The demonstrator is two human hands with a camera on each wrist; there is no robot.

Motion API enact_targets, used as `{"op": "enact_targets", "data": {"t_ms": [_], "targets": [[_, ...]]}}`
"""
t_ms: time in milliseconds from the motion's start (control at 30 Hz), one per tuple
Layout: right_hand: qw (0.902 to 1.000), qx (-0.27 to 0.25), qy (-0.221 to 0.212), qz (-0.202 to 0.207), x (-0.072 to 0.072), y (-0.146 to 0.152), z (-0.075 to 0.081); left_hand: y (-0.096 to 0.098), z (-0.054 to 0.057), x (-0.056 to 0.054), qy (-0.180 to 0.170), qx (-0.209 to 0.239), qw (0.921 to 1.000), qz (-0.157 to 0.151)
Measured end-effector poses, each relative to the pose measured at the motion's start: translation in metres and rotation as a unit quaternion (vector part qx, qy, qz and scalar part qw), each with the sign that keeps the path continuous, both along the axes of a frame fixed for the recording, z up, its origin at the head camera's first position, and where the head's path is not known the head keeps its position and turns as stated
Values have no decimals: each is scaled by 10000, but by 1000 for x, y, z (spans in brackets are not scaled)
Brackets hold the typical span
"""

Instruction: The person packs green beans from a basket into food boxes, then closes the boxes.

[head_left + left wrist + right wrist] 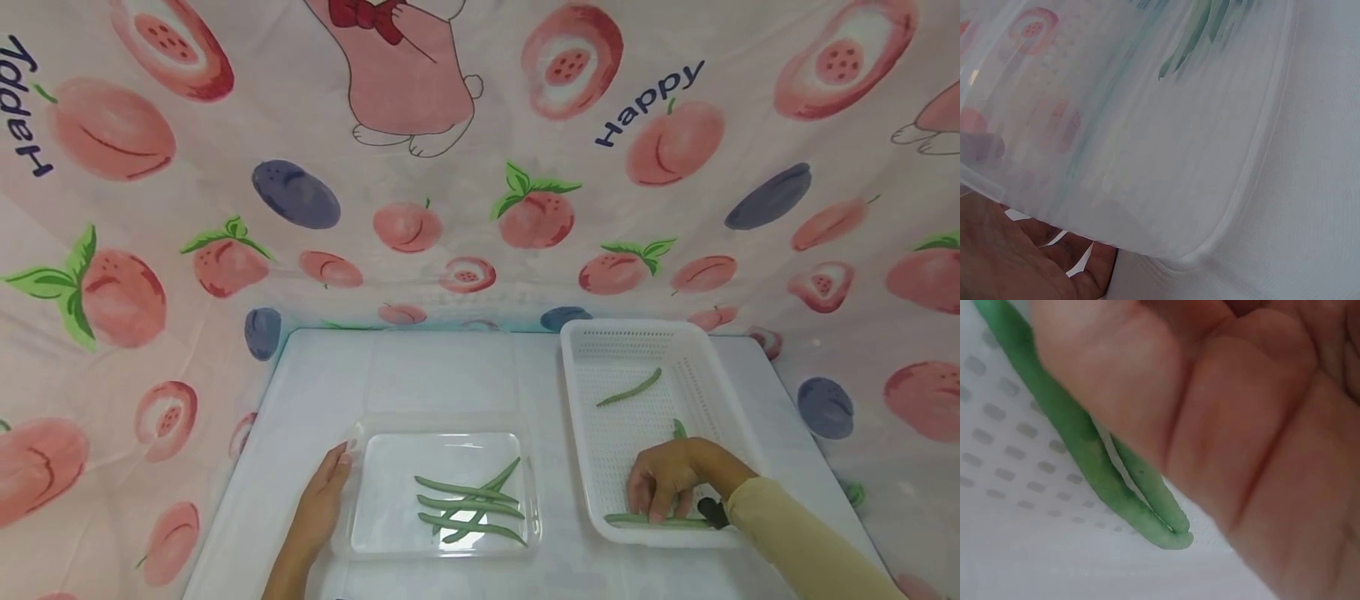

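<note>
My left hand (322, 496) touches the left side of a clear plastic container (390, 537), its fingers along the outer wall in the left wrist view. Several green beans (468, 504) lie crossed in the right part of that container. Inside a white perforated basket (573, 433) on the right, my right hand (667, 479) reaches down by the near wall. Its fingers pinch a long green bean (626, 520) lying along that wall; the fingertips are partly hidden. Close up, two beans (1094, 462) lie side by side beneath the hand.
Another green bean (630, 388) lies alone toward the far end of the basket, and a bean tip (679, 429) shows behind my right hand. Container and basket stand side by side on a white table (322, 375). A peach-printed cloth (450, 183) hangs around the back and sides.
</note>
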State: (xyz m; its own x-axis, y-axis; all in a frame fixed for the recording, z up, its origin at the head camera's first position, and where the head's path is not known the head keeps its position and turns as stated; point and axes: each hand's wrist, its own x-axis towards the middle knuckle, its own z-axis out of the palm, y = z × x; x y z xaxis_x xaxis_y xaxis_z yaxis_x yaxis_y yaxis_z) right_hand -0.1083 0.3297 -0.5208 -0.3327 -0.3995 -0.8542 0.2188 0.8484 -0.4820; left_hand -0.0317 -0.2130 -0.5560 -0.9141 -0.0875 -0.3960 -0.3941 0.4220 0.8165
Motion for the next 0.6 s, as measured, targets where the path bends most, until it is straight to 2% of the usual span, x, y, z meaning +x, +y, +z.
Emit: {"op": "enact_targets", "data": {"t_ms": [367, 600], "targets": [[9991, 12, 417, 104, -2, 2, 5, 0, -1, 1, 118, 91, 9999, 13], [9969, -461, 619, -125, -7, 4, 13, 1, -1, 1, 120, 80, 9999, 42]]}}
